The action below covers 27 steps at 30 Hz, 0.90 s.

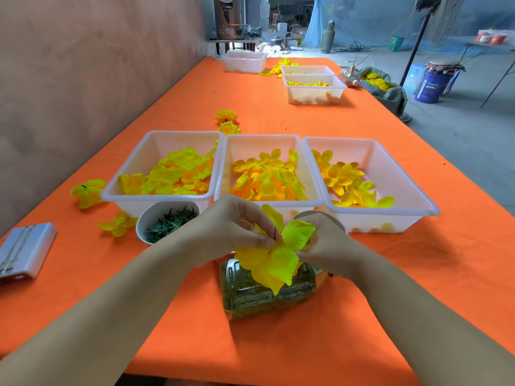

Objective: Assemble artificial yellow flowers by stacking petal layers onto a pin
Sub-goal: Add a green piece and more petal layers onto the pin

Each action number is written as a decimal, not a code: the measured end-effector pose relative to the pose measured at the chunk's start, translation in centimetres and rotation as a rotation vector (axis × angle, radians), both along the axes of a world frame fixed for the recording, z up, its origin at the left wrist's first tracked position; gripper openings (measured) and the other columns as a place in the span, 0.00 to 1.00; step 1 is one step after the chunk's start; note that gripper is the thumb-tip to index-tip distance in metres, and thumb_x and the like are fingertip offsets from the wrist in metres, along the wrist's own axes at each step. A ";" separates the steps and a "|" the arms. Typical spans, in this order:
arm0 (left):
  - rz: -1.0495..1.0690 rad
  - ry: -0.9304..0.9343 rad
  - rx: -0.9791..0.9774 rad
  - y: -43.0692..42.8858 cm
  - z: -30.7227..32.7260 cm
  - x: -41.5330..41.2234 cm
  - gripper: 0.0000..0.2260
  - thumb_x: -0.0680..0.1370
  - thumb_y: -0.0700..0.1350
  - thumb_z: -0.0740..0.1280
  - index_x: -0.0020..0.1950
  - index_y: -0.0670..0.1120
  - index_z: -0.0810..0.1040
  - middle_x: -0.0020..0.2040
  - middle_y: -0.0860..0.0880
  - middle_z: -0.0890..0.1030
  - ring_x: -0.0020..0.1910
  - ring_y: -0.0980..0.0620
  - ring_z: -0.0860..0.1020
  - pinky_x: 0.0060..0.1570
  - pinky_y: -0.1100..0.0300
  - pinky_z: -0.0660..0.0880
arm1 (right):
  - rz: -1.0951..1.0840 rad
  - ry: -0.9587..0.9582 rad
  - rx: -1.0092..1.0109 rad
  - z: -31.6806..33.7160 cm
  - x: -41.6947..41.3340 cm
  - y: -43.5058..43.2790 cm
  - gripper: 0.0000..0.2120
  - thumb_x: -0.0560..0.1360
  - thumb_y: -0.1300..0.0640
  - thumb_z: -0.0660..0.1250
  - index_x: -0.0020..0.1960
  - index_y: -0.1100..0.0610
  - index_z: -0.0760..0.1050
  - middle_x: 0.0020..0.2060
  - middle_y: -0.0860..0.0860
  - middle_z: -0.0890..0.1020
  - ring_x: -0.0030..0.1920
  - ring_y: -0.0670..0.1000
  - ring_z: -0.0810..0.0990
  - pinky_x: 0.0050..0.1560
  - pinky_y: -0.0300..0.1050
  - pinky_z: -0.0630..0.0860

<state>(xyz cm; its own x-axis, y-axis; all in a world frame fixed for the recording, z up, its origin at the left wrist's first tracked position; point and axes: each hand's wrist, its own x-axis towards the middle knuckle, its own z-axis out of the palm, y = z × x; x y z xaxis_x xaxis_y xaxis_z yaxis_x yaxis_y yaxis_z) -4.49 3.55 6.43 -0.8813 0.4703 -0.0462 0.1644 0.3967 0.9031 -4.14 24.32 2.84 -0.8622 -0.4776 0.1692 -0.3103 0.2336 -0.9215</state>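
Both hands meet over the near middle of the orange table point(362, 316). My left hand point(234, 227) pinches a thin dark pin point(275, 233) that stands up through a large yellow petal layer point(274, 256). My right hand point(324, 245) grips the petal layer from the right, its fingers hidden behind the petals. Three white bins stand just beyond: the left bin point(133, 174) holds large petals, the middle bin point(231, 151) medium petals, the right bin point(390, 165) small petals. A white bowl point(147, 215) of green plastic calyx pieces sits left of my hands.
A clear jar point(250, 296) of greenish bits lies under the petals. Loose flowers point(87, 192) lie left of and behind the bins. A white device point(23, 253) rests at the left edge. More bins point(315, 91) stand farther back. A wall runs along the left.
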 end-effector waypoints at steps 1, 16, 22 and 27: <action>0.010 -0.003 -0.016 0.1 0.1 0.0 0.04 0.71 0.39 0.78 0.43 0.47 0.88 0.38 0.40 0.80 0.32 0.53 0.74 0.37 0.60 0.69 | 0.012 0.009 0.001 0.1 0.0 0.0 0.19 0.67 0.63 0.73 0.26 0.42 0.75 0.25 0.39 0.74 0.27 0.36 0.69 0.30 0.25 0.64; 0.224 -0.003 -0.027 0.7 -0.1 1.8 0.03 0.71 0.43 0.78 0.40 0.51 0.87 0.43 0.53 0.85 0.40 0.44 0.84 0.38 0.47 0.83 | 0.095 -0.083 -0.064 -0.6 -0.4 0.2 0.10 0.72 0.69 0.74 0.37 0.58 0.79 0.34 0.47 0.76 0.36 0.45 0.76 0.40 0.36 0.74; 0.270 0.093 -0.077 1.0 -0.8 2.4 0.05 0.71 0.43 0.78 0.38 0.53 0.86 0.39 0.57 0.83 0.30 0.55 0.79 0.30 0.57 0.79 | 0.110 -0.134 -0.104 -0.6 -0.3 0.0 0.21 0.71 0.73 0.73 0.32 0.47 0.81 0.31 0.43 0.78 0.34 0.44 0.76 0.39 0.39 0.74; 0.218 0.163 -0.167 0.8 -0.4 2.0 0.05 0.69 0.48 0.79 0.36 0.53 0.85 0.31 0.62 0.80 0.29 0.64 0.74 0.32 0.69 0.68 | 0.150 -0.145 -0.124 -0.5 -0.3 0.2 0.20 0.70 0.71 0.74 0.31 0.47 0.79 0.30 0.42 0.76 0.32 0.44 0.75 0.37 0.37 0.74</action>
<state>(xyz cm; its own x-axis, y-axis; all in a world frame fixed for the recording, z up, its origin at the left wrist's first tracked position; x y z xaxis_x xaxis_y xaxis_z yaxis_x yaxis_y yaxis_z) -2.50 4.40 6.00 -0.9628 0.2668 0.0429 0.1958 0.5793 0.7912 -4.42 24.50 2.35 -0.8029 -0.5852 0.1137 -0.1950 0.0776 -0.9777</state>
